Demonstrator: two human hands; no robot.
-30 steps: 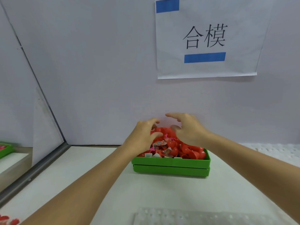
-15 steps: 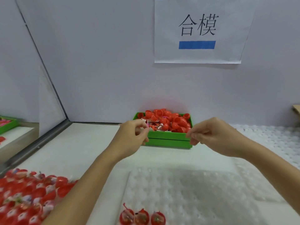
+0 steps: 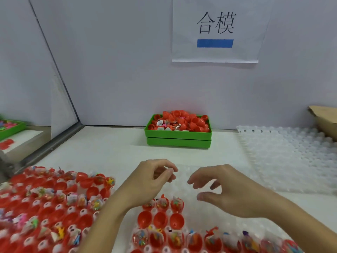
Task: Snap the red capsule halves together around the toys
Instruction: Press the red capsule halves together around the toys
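Note:
My left hand (image 3: 151, 181) and my right hand (image 3: 224, 194) hover side by side over a clear blister tray (image 3: 209, 212). Both have loosely curled fingers, and I see nothing in either. Under my left hand the tray holds three red capsule halves with bagged toys (image 3: 162, 203), and in front of them three empty red halves (image 3: 160, 219). A row of toy-filled red halves (image 3: 193, 240) runs along the bottom edge. At the back wall stands a green tray (image 3: 177, 141) heaped with loose red capsule halves (image 3: 184, 121).
A second blister tray (image 3: 45, 207) full of red halves with toys lies at the left. Empty clear trays (image 3: 284, 157) are stacked at the right, with a cardboard box (image 3: 324, 121) behind them. Past the left partition sits another green tray (image 3: 11, 126).
Both hands have come back from the green tray toward me and now hover over the near blister tray. The view has tilted down, showing the filled trays.

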